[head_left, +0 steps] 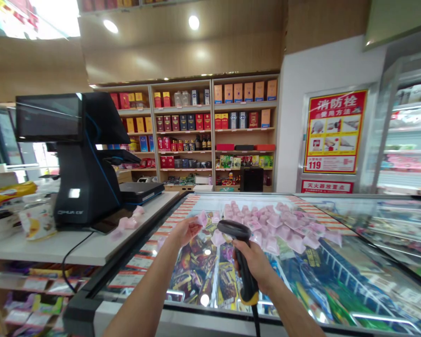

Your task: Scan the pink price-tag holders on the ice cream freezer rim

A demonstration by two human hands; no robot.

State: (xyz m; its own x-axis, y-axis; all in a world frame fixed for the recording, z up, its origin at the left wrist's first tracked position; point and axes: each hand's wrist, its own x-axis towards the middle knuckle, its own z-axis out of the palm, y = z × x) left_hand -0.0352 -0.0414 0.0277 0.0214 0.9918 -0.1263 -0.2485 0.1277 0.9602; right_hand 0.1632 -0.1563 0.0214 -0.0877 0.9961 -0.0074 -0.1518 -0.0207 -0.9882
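Observation:
My right hand (255, 261) is wrapped round the handle of a black barcode scanner (235, 229) with a yellow-edged base, its cable hanging down. The scanner's head points left, above the glass lid. My left hand (188, 230) is closed at the fingertips on a small pink packet (202, 218), a little left of the scanner head. Beside and behind the scanner, a heap of similar pink packets (266, 222) lies spread on the glass top of a chest freezer (154, 276). Packaged frozen goods (192, 269) show through the glass beneath my hands.
A black point-of-sale terminal (87, 187) stands on the white counter (115, 245) at left, with a few pink packets (128, 222) beside it. Shelves of boxes and bottles (182, 122) line the back. A red fire-hydrant sign (335, 133) hangs on the right wall.

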